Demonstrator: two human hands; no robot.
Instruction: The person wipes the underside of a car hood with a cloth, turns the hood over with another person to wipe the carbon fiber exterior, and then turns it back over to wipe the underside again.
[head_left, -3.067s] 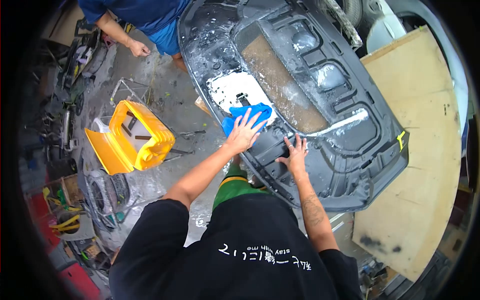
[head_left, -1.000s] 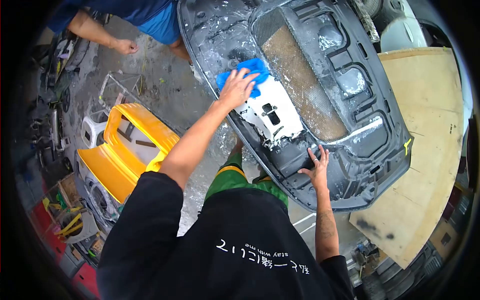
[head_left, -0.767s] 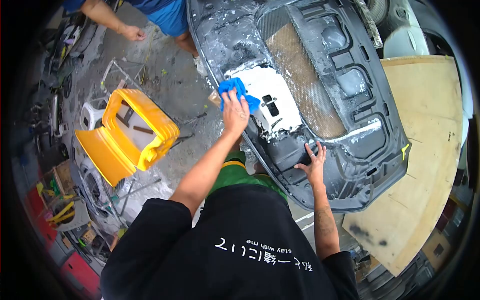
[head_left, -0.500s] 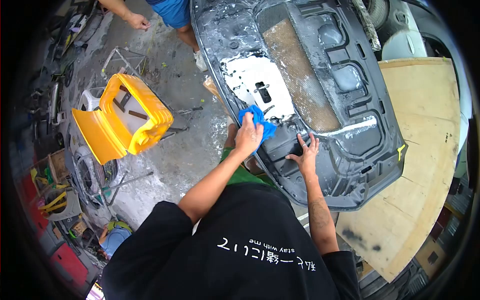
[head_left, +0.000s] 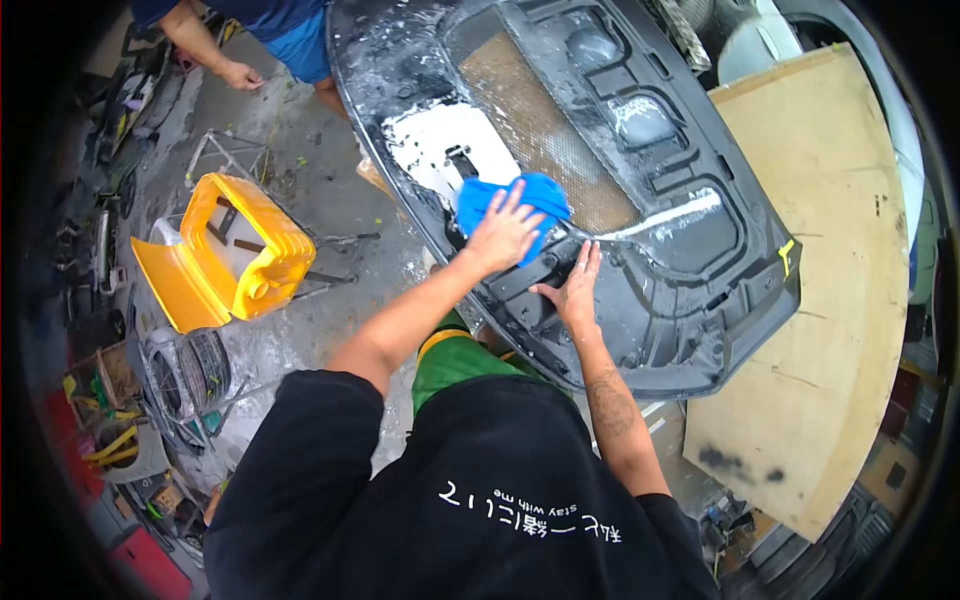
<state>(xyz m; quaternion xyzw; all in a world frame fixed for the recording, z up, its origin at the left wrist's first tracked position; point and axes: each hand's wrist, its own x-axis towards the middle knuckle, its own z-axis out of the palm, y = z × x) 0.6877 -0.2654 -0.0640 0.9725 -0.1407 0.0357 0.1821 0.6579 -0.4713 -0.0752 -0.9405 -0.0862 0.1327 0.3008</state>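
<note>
Spread, left hand (head_left: 502, 236) covered blue cloth (head_left: 549, 193), right hand (head_left: 575, 293) touched panel (head_left: 655, 280).
Wiping seemed underway; next stroke needed even pressure.

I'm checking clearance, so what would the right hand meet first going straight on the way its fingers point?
Likely the mesh, whose lower end lies just ahead of the right hand; depth is unclear, so it might pass above.

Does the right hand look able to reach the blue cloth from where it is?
Likely yes: the right hand lies close beside the blue cloth on the dark panel, and nothing visible stands between them, though the left hand covers part of the cloth.
</note>
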